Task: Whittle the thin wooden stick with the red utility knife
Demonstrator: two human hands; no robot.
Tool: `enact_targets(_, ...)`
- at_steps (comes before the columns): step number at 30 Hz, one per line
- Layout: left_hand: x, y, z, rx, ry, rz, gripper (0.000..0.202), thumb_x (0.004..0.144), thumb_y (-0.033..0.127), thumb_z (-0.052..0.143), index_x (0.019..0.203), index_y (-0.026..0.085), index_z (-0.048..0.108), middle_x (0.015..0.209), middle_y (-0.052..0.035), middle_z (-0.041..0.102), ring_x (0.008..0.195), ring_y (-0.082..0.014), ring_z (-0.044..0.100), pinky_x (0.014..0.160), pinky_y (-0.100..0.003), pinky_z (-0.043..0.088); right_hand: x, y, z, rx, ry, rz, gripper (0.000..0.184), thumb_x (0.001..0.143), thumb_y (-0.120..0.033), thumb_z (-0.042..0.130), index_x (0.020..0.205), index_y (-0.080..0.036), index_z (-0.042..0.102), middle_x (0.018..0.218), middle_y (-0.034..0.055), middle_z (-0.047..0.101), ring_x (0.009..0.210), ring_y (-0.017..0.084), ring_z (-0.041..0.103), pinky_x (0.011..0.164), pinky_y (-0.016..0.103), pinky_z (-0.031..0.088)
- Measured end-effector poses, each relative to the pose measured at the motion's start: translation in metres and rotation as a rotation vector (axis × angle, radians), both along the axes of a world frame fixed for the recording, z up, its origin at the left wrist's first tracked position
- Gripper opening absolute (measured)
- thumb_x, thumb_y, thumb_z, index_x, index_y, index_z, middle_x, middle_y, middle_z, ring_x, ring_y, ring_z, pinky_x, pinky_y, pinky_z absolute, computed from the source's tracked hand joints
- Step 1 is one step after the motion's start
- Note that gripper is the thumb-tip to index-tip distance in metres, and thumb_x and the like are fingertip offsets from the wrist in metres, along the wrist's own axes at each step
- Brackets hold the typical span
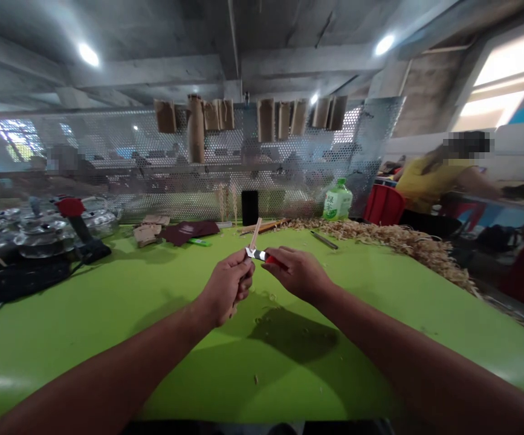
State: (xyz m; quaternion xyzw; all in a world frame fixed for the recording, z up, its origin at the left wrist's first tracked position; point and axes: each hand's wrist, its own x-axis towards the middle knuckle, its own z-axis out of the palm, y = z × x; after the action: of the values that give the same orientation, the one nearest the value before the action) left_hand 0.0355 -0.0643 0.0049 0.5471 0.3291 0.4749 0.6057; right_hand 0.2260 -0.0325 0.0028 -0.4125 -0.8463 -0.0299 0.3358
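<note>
Over the middle of the green table (189, 374), my left hand (228, 287) is closed round a thin wooden stick (255, 233), whose upper end points up and away from me. My right hand (301, 272) grips a knife (258, 255) with a red handle and a short, shiny blade section. The blade crosses the stick just above my left thumb; whether its edge is cutting in is too small to tell. Small curled shavings (271, 296) lie on the table beneath both hands. The stick's lower part is hidden in my left fist.
A long heap of wood shavings (397, 238) lines the back and right edge. Behind my hands stand a black phone-like slab (249, 208) and a green bottle (338, 200). Metal pots (39, 235) crowd the left. A person in yellow (434, 178) sits at right.
</note>
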Motion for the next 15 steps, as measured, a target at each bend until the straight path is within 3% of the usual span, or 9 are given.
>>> enact_targets(3, 0.002, -0.001, 0.003, -0.026, -0.023, 0.007, 0.016, 0.087, 0.028, 0.052, 0.098, 0.018, 0.057, 0.065, 0.0058, 0.039, 0.044, -0.0036, 0.028, 0.037, -0.014, 0.023, 0.0, 0.0, 0.001, 0.033, -0.008, -0.027, 0.027, 0.091, -0.039, 0.048, 0.101, -0.021, 0.065, 0.081, 0.0038, 0.063, 0.062, 0.013, 0.05, 0.056, 0.025, 0.029)
enact_targets(8, 0.002, -0.005, 0.0, -0.075, -0.033, -0.004, 0.033, 0.088, 0.024, 0.051, 0.12, 0.018, 0.053, 0.069, 0.0042, 0.044, 0.045, -0.0034, 0.031, 0.037, -0.014, 0.023, 0.009, 0.014, 0.002, 0.077, 0.051, -0.082, 0.028, 0.09, -0.04, 0.049, 0.101, -0.021, 0.066, 0.08, 0.0042, 0.064, 0.061, 0.013, 0.049, 0.056, 0.025, 0.029)
enact_targets(15, 0.006, -0.012, 0.001, -0.108, -0.035, -0.099, 0.035, 0.088, 0.022, 0.052, 0.123, 0.017, 0.055, 0.07, 0.0024, 0.051, 0.045, -0.0044, 0.039, 0.038, -0.016, 0.034, 0.063, 0.059, 0.012, -0.019, 0.329, -0.405, 0.036, 0.087, -0.044, 0.046, 0.073, -0.016, 0.064, 0.058, 0.0014, 0.053, 0.054, 0.013, 0.044, 0.052, 0.026, 0.026)
